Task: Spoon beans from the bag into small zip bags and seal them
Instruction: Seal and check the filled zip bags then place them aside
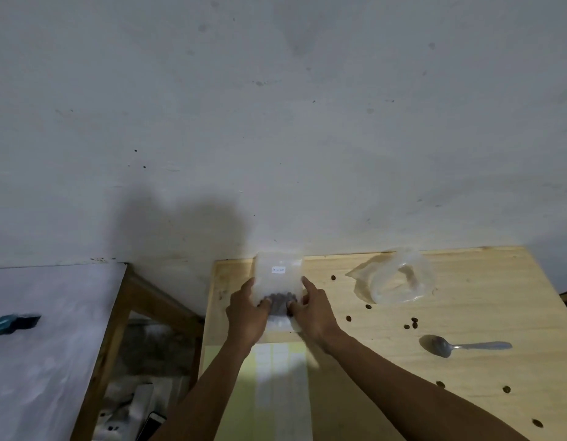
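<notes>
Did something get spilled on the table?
Yes. Loose beans lie scattered over the wooden table, from beside the big clear bag down past the spoon toward the near edge. They belong in a bag, like the small zip bag both hands hold.

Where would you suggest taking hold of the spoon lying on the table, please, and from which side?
Take the spoon by its handle, coming from the right with the right hand. The handle points right and lies flat on the wooden table, bare and apart from the scattered beans, while the bowl faces the hands. A pinch from above, thumb and fingers on the handle's two long edges, probably suits it.
</notes>
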Action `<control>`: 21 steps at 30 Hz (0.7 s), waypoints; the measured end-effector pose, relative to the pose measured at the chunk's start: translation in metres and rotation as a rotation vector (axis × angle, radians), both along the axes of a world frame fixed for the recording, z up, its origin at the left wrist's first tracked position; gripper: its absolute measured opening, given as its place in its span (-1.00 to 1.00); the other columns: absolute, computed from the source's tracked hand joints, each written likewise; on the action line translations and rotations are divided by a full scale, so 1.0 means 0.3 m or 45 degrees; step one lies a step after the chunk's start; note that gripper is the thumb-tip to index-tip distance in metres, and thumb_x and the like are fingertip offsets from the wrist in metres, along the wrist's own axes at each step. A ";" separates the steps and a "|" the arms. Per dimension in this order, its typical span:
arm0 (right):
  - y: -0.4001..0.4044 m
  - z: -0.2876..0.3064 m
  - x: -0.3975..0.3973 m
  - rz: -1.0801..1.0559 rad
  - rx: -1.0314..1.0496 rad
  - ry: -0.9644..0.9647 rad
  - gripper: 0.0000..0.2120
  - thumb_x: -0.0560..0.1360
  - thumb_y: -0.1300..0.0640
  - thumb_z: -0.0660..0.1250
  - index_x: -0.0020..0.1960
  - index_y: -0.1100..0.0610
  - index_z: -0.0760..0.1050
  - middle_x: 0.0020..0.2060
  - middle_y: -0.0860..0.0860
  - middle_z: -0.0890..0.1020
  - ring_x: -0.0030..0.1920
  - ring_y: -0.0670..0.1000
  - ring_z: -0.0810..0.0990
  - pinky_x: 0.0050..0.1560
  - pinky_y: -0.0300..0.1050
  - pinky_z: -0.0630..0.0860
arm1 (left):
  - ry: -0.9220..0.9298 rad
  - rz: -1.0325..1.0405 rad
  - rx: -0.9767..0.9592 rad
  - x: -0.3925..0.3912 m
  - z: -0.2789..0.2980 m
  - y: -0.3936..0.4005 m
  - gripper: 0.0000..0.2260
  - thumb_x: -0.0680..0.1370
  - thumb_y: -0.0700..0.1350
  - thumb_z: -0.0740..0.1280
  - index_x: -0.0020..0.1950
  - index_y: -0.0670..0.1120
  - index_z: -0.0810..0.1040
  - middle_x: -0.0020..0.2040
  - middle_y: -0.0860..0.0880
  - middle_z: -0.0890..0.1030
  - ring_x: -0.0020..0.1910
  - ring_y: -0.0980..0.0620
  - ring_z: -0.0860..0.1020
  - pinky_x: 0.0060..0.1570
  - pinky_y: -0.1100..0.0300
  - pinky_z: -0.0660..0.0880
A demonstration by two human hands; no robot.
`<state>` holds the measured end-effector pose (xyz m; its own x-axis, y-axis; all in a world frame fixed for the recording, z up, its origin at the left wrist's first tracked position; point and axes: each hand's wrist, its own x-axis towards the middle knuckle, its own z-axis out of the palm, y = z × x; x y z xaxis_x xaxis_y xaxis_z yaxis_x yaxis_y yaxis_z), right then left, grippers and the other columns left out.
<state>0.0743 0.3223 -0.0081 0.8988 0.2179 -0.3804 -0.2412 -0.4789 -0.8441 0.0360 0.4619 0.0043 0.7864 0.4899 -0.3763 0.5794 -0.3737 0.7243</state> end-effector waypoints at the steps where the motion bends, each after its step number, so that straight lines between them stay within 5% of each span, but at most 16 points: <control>1: 0.006 -0.016 0.011 0.007 -0.017 -0.002 -0.72 0.48 0.25 0.34 0.17 0.11 0.44 -0.30 0.07 0.55 -0.39 -0.09 0.46 -0.43 -0.42 0.34 | 0.014 0.002 -0.009 0.009 -0.010 0.002 -0.52 0.55 -0.06 0.36 0.46 0.00 0.35 0.33 -0.06 0.49 0.28 -0.11 0.47 0.30 -0.05 0.42; 5: 0.021 -0.083 0.038 0.053 -0.109 -0.006 -0.72 0.45 0.15 0.32 0.16 0.06 0.45 -0.13 0.21 0.57 -0.24 0.10 0.52 -0.39 -0.40 0.31 | 0.045 -0.027 -0.001 0.024 -0.062 0.011 -0.53 0.54 -0.05 0.35 0.44 0.02 0.37 0.31 -0.07 0.51 0.24 -0.11 0.50 0.25 -0.06 0.48; 13: 0.028 -0.103 0.055 0.088 -0.146 0.036 -0.58 0.47 0.15 0.35 0.31 0.13 0.40 -0.03 0.18 0.55 -0.21 0.03 0.43 -0.42 -0.44 0.31 | -0.038 -0.004 -0.061 0.031 -0.076 0.014 -0.59 0.55 -0.17 0.35 0.39 -0.08 0.40 0.24 -0.03 0.50 0.08 0.07 0.46 0.06 0.20 0.40; 17: -0.001 -0.064 0.049 0.095 -0.150 0.009 -0.53 0.50 0.01 0.34 0.38 0.08 0.38 0.04 0.21 0.57 -0.17 0.04 0.51 -0.25 -0.29 0.39 | -0.024 0.030 0.130 0.020 -0.066 0.009 -0.46 0.54 -0.09 0.37 0.48 -0.09 0.29 0.35 -0.17 0.45 0.26 -0.14 0.46 0.23 0.01 0.42; 21: -0.139 -0.003 0.012 0.098 -0.273 -0.234 -0.61 0.58 0.14 0.28 0.40 0.09 0.39 0.08 0.07 0.47 -0.04 -0.01 0.50 0.04 -0.20 0.44 | -0.549 -0.116 0.455 -0.050 0.021 -0.091 -0.62 0.54 -0.20 0.33 0.36 -0.08 0.44 0.28 -0.06 0.47 0.24 0.04 0.39 0.17 0.21 0.34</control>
<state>0.0780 0.2807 -0.0090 0.9409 0.2203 -0.2574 -0.0495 -0.6621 -0.7478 0.0209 0.4347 0.0106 0.8774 0.4505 0.1651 0.2129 -0.6739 0.7075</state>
